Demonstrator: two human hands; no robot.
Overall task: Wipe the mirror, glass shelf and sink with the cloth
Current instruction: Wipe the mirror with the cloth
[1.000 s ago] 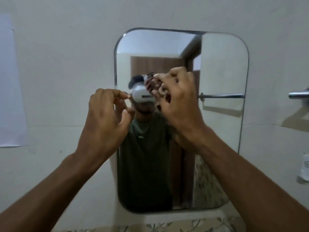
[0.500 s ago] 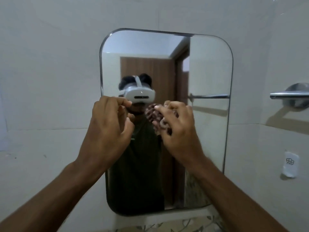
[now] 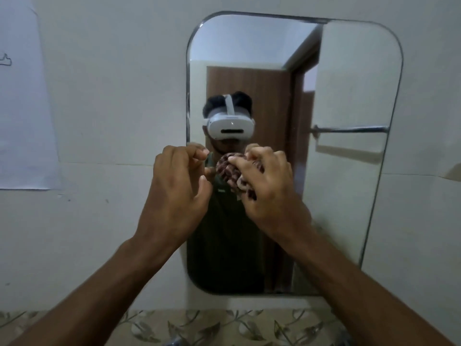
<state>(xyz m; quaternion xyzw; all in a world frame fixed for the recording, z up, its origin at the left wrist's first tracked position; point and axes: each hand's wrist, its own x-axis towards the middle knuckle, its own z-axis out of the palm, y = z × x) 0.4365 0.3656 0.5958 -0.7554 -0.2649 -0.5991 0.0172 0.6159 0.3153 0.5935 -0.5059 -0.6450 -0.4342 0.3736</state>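
At the centre of the frame, the right hand grips a bunched brown cloth against the mirror, which hangs on the pale wall. Just to its left, the left hand hovers with fingers curled, holding nothing. A leaf-patterned tile strip runs along the bottom.

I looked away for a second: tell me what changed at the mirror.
Both hands came down the mirror from its upper part to mid-height. The right hand kept gripping the bunched cloth against the glass. The left hand stayed beside it, fingers curled, holding nothing. Nothing was picked up or released.
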